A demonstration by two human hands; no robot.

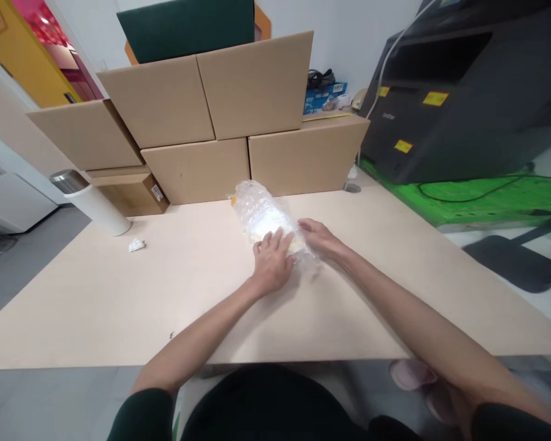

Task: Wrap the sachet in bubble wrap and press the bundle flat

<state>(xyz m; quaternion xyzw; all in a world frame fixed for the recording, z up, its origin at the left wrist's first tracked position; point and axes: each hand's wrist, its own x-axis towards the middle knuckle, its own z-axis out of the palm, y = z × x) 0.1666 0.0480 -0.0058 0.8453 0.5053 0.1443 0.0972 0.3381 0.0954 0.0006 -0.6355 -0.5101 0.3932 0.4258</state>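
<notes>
A clear bubble-wrap bundle (261,208) lies on the table, with something whitish and pale yellow inside that I cannot make out. My left hand (273,260) rests flat on the near part of the bundle, its fingers slightly apart. At the bundle's right edge, my right hand (320,237) has its fingers curled in around the loose plastic; the thumb is mostly hidden. A small orange patch shows at the far left corner of the wrap.
Cardboard boxes (195,171) are stacked along the back of the table (96,306). To the left stand a white bottle (98,208) with a metallic cap and a crumpled white scrap (136,245). A large dark machine (463,98) sits on a green base (477,202) at right.
</notes>
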